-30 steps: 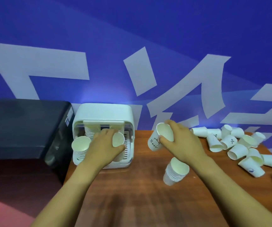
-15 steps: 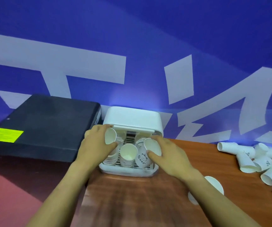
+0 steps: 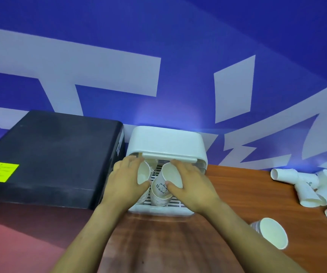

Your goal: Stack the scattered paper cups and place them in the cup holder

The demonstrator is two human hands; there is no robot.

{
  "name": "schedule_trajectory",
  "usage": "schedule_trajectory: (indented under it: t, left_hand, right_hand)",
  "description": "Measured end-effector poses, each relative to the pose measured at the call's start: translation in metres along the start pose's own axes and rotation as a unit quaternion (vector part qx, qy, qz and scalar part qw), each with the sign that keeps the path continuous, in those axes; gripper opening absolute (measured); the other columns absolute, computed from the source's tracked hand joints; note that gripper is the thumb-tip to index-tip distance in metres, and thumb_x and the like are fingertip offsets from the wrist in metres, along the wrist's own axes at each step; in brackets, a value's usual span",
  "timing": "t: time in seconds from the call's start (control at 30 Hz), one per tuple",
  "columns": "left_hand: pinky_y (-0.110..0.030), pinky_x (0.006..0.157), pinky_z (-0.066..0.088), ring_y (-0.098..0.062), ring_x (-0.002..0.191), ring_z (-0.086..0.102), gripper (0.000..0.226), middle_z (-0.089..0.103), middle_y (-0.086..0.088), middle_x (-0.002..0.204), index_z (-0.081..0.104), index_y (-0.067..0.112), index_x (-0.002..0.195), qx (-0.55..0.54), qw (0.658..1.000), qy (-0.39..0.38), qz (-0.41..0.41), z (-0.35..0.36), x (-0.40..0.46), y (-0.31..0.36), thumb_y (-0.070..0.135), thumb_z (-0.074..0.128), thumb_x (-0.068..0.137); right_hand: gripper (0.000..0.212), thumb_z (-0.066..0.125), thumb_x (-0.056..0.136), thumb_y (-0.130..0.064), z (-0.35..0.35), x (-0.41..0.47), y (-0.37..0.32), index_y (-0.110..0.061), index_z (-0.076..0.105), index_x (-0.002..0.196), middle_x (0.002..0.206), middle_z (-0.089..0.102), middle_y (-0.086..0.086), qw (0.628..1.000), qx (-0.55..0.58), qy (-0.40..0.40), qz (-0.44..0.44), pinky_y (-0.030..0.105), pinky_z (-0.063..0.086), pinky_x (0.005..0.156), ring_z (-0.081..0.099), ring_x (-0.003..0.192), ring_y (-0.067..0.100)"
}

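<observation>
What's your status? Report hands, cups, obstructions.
Both hands gripping cup stacks inside the cup holder. Loose cups remain right. Nothing blocking.

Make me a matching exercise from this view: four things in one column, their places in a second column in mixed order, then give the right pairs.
Things
1. stack with the bear print
2. black box
3. scattered cups
4. stack lying on its side

Places
A. on the table at the far right, by the wall
B. in the cup holder, gripped by the right hand
C. left of the cup holder
D. on the table close by, right of the right forearm

Pairs: 1-B, 2-C, 3-A, 4-D
</observation>
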State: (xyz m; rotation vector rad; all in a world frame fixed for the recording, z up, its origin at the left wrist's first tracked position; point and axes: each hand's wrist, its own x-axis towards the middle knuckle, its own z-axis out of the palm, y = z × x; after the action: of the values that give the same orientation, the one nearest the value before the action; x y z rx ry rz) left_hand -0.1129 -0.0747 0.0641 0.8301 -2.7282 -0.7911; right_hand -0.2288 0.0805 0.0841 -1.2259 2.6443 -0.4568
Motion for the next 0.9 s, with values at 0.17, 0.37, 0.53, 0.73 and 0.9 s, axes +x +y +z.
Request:
schedule_trajectory:
  t: [0.17, 0.37, 0.53, 0.73, 0.9]
  left_hand:
    - [-0.031, 0.105, 0.034, -0.018, 0.131, 0.031, 0.068, 0.032, 0.012, 0.145, 0.034, 0.031, 0.144, -0.004, 1.0, -0.016, -0.012, 0.011, 0.001, -0.008, 0.044, 0.063, 0.084]
    - [-0.034, 0.101, 0.039, -0.019, 0.127, 0.034, 0.063, 0.032, 0.009, 0.141, 0.041, 0.029, 0.14, -0.016, 1.0, 0.001, -0.017, 0.021, 0.001, -0.013, 0.042, 0.064, 0.082]
    - [-0.037, 0.1, 0.041, -0.021, 0.125, 0.035, 0.064, 0.035, 0.006, 0.14, 0.043, 0.029, 0.137, -0.011, 1.0, -0.012, -0.022, 0.033, -0.003, -0.018, 0.043, 0.067, 0.08]
    - [-0.04, 0.105, 0.038, -0.024, 0.134, 0.03, 0.076, 0.026, 0.004, 0.15, 0.032, 0.03, 0.143, 0.019, 0.997, -0.07, -0.033, 0.044, -0.006, -0.025, 0.048, 0.066, 0.078]
    - [-0.041, 0.111, 0.028, -0.022, 0.142, 0.017, 0.075, 0.018, 0.001, 0.155, 0.025, 0.031, 0.146, 0.024, 0.996, -0.078, -0.037, 0.037, -0.006, -0.019, 0.045, 0.063, 0.083]
  right_hand:
    - [0.06, 0.049, 0.089, -0.05, 0.01, 0.005, 0.001, -0.031, 0.03, 0.143, 0.143, 0.041, -0.008, 1.0, -0.022, -0.018, -0.007, 0.03, 0.036, 0.098, 0.04, 0.129, 0.017]
    - [0.058, 0.049, 0.09, -0.049, 0.02, 0.009, 0.004, -0.029, 0.032, 0.141, 0.142, 0.042, -0.01, 0.999, -0.022, -0.027, -0.004, 0.027, 0.036, 0.095, 0.042, 0.126, 0.016]
    - [0.058, 0.05, 0.09, -0.051, 0.028, 0.011, 0.007, -0.028, 0.035, 0.14, 0.142, 0.044, -0.008, 1.0, -0.014, -0.024, 0.005, 0.029, 0.035, 0.098, 0.041, 0.127, 0.017]
    - [0.07, 0.05, 0.088, -0.055, 0.047, 0.009, 0.011, -0.028, 0.023, 0.147, 0.148, 0.04, -0.005, 0.996, -0.037, -0.086, 0.013, 0.036, 0.028, 0.109, 0.039, 0.133, 0.02]
    - [0.076, 0.05, 0.088, -0.054, 0.05, 0.004, 0.016, -0.03, 0.013, 0.15, 0.154, 0.031, -0.007, 0.991, -0.038, -0.124, 0.016, 0.039, 0.026, 0.113, 0.036, 0.136, 0.019]
